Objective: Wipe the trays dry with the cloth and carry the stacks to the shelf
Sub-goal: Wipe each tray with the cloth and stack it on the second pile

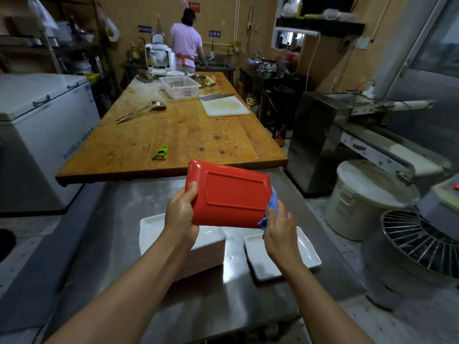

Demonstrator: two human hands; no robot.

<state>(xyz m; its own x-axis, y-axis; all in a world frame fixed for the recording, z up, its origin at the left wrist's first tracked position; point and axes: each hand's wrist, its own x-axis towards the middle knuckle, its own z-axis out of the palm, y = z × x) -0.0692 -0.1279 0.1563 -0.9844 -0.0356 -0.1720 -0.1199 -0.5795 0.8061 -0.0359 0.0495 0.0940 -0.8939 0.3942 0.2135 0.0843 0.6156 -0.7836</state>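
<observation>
A red rectangular tray [231, 194] is held up over the steel counter with its underside facing me. My left hand [180, 214] grips its left edge, thumb on the red surface. My right hand [279, 228] holds a blue cloth [269, 212] against the tray's right edge. Below my hands a tall stack of trays [206, 252] with a white top sits on the counter. To its right lie one or two white trays [305, 247], partly hidden by my right forearm.
The steel counter [149, 209] meets a long wooden table [178, 135] carrying a green peeler [160, 153], a ladle, a cutting board and a white basket. A white freezer stands left. A lidded bucket [367, 197], a fan and machinery stand right. A person stands at the far sink.
</observation>
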